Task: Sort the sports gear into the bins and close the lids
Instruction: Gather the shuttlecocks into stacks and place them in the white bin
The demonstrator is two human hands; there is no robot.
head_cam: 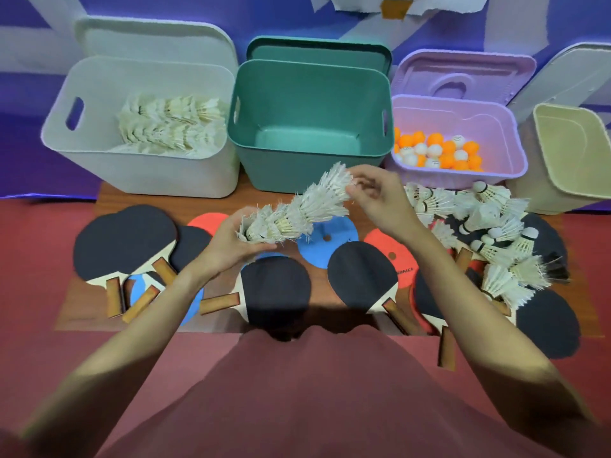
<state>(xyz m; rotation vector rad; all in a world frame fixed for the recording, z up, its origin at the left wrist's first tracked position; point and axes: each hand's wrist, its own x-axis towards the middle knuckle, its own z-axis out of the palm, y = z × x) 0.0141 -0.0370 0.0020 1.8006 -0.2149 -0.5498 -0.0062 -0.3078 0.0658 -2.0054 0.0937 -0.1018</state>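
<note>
A long nested stack of white feather shuttlecocks (297,209) hangs slanted above the table centre. My left hand (231,242) grips its lower end and my right hand (377,200) pinches its upper end. The white bin (139,173) at back left holds rows of shuttlecocks. An empty green bin (297,173) stands in the middle, and to its right a lilac bin (496,127) holds orange and white balls (436,153). A beige bin (542,193) is at far right. Loose shuttlecocks (496,233) pile on the right. Table tennis paddles (360,276) lie across the table.
All lids stand open behind their bins: white lid (152,38), green lid (317,51), lilac lid (463,74). Flat blue (330,246) and red discs (208,219) lie among the paddles. The wooden table's front edge (148,328) is near my torso.
</note>
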